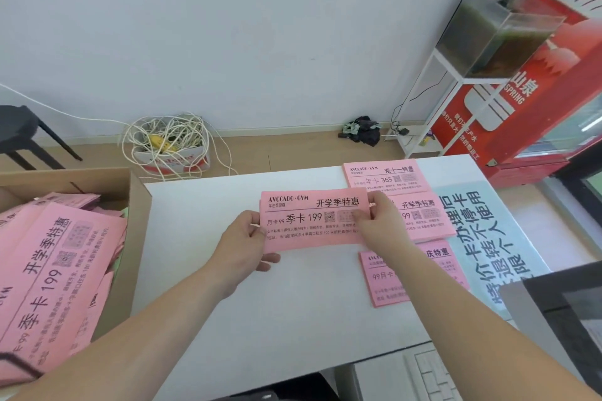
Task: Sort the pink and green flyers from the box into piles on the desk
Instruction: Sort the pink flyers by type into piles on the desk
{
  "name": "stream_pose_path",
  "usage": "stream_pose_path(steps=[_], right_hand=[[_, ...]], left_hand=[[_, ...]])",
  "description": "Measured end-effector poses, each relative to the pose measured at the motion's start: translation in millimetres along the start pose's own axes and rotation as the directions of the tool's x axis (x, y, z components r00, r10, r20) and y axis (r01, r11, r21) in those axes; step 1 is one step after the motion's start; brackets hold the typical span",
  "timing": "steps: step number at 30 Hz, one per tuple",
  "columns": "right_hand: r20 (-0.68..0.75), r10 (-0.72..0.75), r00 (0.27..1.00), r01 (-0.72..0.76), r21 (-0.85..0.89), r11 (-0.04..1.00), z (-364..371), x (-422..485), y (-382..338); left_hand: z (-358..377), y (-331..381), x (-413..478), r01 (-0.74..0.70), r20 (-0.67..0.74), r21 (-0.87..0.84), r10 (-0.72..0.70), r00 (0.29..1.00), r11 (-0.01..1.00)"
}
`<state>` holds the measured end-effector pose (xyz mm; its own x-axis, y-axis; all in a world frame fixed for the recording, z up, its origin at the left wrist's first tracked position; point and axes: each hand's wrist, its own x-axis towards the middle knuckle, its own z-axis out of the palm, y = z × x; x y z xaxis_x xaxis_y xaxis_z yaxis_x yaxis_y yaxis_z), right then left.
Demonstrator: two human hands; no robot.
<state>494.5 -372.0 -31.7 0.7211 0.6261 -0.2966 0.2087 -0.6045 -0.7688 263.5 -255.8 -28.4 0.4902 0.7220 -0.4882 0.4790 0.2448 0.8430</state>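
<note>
**Held item.** A pink flyer is held level above the middle of the white bench, printed side up, long edge running left to right. Its right end overlaps the left edge of the middle pile in this view. Contact between the two cannot be determined.

**Left hand.** The left hand grips the flyer's left edge. The thumb lies on top and the fingers are curled beneath.

**Right hand.** The right hand pinches the flyer's right edge, thumb on the printed face, remaining fingers under the sheet.

**Piles on the bench.** Three pink piles lie in a column at the right side:
- far pile, at the far edge
- middle pile, just nearer
- near pile, partly covered by the right forearm

A pale blue sheet with large dark characters lies to the right of the piles, partly under them.

**Source.** The cardboard box stands at the left end of the bench. It contains loose pink flyers in an uneven heap. A pale green edge shows by the box's right wall.

**Other items.** A white keyboard sits below the bench's near edge
</note>
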Motion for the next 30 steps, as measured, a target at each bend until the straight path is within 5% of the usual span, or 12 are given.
stream_pose_path(steps=[3,6,10,22,30], right_hand=[[0.017,-0.039,0.999,0.04,-0.109,0.993,-32.3,19.3,0.6],[0.014,0.03,0.999,-0.03,-0.008,1.0,-65.2,37.2,3.5],[0.016,0.026,1.0,-0.026,-0.037,0.999,-85.6,51.8,10.8],[0.025,0.058,0.998,-0.057,-0.032,0.998,-103.7,72.0,38.5],[-0.082,0.2,0.976,-0.206,-0.07,0.976,-119.1,85.8,60.0]], left_hand=[[30.9,22.3,6.9,0.002,0.082,-0.036,0.001,0.997,0.999],[56.9,37.5,16.4,-0.027,0.153,-0.054,0.035,0.988,0.998],[66.2,43.0,30.8,-0.144,0.255,0.091,0.117,0.96,0.985],[95.5,51.1,63.3,-0.056,0.266,0.026,0.047,0.963,0.998],[138.9,59.9,81.8,-0.004,0.277,-0.005,0.006,0.961,1.0]])
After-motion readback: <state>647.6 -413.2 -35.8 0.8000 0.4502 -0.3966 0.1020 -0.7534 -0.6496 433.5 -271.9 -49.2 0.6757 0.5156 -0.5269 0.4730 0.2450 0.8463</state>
